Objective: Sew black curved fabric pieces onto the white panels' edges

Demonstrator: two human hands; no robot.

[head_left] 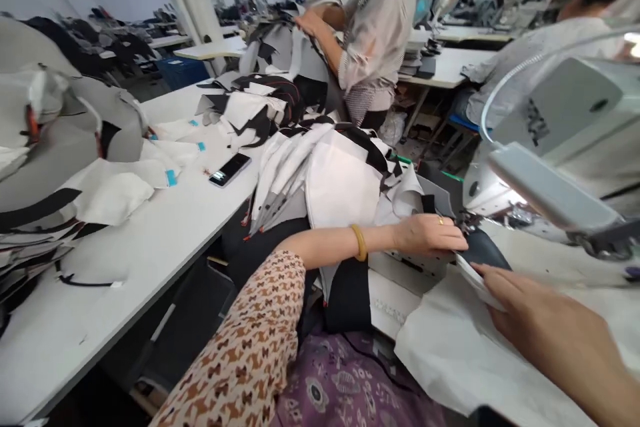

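At the sewing machine (550, 147), my left hand (431, 233) reaches across with its fingers pressed together on the near end of a white fabric piece (450, 340), close beside the needle area. My right hand (545, 307) pinches the folded edge of the same piece between thumb and fingers, a little nearer to me. From there the white fabric drapes down over the machine bed's front edge. A dark grey piece (483, 248) lies just beyond my fingers. The needle tip itself is hidden.
Left of the machine rises a heap of white, grey and black cut pieces (343, 180). A phone (230, 169) lies on the long white table (165, 240). Grey fabric bundles (115, 127) fill its left side. One person (377, 33) stands handling pieces; another (540, 73) sits behind the machine.
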